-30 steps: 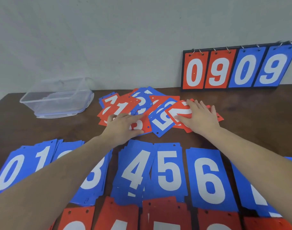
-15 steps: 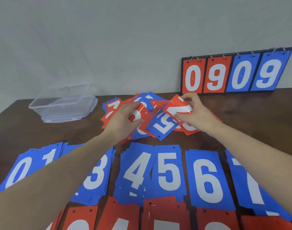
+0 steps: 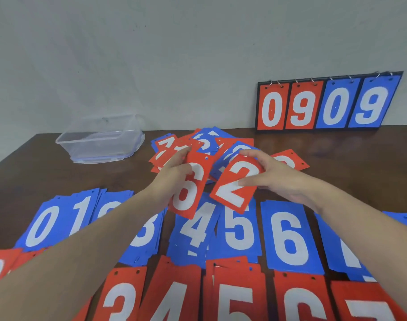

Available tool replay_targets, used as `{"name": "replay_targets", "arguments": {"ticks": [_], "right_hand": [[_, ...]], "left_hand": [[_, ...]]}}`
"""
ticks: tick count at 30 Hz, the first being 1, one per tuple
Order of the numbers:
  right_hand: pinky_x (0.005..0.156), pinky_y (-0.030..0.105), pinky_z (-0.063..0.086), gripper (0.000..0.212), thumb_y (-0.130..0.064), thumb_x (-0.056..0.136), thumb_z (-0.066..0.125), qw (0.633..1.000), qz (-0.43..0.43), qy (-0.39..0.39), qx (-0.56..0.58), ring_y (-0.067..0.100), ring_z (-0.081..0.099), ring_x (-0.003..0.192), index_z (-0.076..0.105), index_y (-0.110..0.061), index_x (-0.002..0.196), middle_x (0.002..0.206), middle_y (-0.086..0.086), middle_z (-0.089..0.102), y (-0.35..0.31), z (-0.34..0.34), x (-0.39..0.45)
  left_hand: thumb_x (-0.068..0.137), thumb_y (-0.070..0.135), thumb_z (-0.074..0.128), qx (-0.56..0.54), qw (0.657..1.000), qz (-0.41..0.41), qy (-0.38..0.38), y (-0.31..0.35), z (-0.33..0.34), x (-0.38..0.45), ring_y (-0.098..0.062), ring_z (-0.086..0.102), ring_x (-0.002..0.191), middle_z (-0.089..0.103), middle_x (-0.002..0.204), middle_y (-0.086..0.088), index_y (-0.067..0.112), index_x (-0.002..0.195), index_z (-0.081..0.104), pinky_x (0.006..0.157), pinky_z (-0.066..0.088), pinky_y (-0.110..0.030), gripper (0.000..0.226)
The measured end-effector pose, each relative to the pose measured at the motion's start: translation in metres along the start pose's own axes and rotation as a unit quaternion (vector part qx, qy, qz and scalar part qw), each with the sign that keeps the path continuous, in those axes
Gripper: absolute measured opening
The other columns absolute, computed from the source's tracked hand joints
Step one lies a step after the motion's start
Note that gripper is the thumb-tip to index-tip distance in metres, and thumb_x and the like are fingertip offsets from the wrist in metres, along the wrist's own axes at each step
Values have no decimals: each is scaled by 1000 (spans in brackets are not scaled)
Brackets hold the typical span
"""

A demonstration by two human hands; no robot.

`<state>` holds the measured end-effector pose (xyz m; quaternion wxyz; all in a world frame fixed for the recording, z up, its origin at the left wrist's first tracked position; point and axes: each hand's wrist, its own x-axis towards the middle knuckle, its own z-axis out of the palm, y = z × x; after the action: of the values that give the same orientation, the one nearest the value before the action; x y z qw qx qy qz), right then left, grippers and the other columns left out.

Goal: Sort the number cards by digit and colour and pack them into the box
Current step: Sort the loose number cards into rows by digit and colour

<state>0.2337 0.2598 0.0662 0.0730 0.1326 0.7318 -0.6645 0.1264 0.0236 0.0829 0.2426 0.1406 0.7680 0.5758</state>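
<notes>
Above the sorted rows, at twelve o'clock from me, both cards have just come up off the loose pile [image 3: 223, 144]: my left hand [image 3: 174, 174] grips a red 6 [image 3: 188, 193], my right hand [image 3: 274, 177] pinches a red 2 [image 3: 236, 184]. Next each goes to its red stack. The clear box [image 3: 100, 140], at ten o'clock on the worktop [image 3: 350, 154], looks empty, so packing hasn't begun.

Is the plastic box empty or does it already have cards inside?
Empty. The clear plastic box shows no red or blue through its walls.
</notes>
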Motion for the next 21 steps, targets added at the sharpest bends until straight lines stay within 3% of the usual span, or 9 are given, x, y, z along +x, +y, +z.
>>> {"name": "replay_targets", "arguments": {"ticks": [2, 5, 8, 11, 14, 21], "right_hand": [[95, 40, 58, 63, -30, 70, 85, 1000, 2, 1, 27, 16, 71, 108, 57, -42, 126, 121, -2, 70, 1, 6, -3], [98, 42, 57, 32, -12, 96, 65, 998, -10, 24, 61, 18, 71, 107, 67, -34, 119, 121, 6, 71, 1, 15, -7], [79, 36, 60, 43, 0, 97, 58, 996, -12, 49, 73, 22, 74, 100, 67, -33, 122, 119, 12, 71, 1, 24, -13], [80, 38, 60, 42, -9, 94, 66, 991, -7, 45, 122, 23, 73, 104, 62, -32, 129, 123, 8, 70, 1, 30, -18], [85, 41, 59, 36, -16, 95, 66, 991, 9, 46, 124, 24, 74, 104, 62, -25, 129, 122, 9, 72, 0, 37, -25], [72, 32, 63, 38, -13, 96, 65, 989, 30, 36, 143, 23, 75, 101, 60, -19, 133, 113, 7, 76, -4, 67, -40]], "left_hand": [[98, -1, 48, -35, 999, 5, -23, -3, -1, -8, -18, 68, 108, 66, 119, 15, 37, 146, 43, 88, 59, -39, 61], [98, -7, 48, -82, 996, 10, -39, -6, -5, -21, -19, 73, 100, 76, 100, 15, 41, 124, 53, 83, 61, -38, 55], [99, -4, 52, -142, 989, -4, -38, -11, -13, -34, -26, 71, 109, 74, 118, -4, 23, 135, 56, 90, 59, -42, 45], [99, -2, 52, -166, 986, -17, -30, -17, -25, -48, -30, 70, 110, 72, 121, -10, 10, 130, 61, 89, 60, -43, 34], [98, -4, 52, -160, 987, -13, 9, -24, -39, -62, -29, 72, 104, 74, 117, -9, 9, 122, 62, 84, 61, -42, 29], [96, -3, 53, -160, 983, -25, 81, -49, -93, -101, -38, 68, 110, 69, 124, -17, 24, 133, 54, 97, 52, -58, 46]]}}
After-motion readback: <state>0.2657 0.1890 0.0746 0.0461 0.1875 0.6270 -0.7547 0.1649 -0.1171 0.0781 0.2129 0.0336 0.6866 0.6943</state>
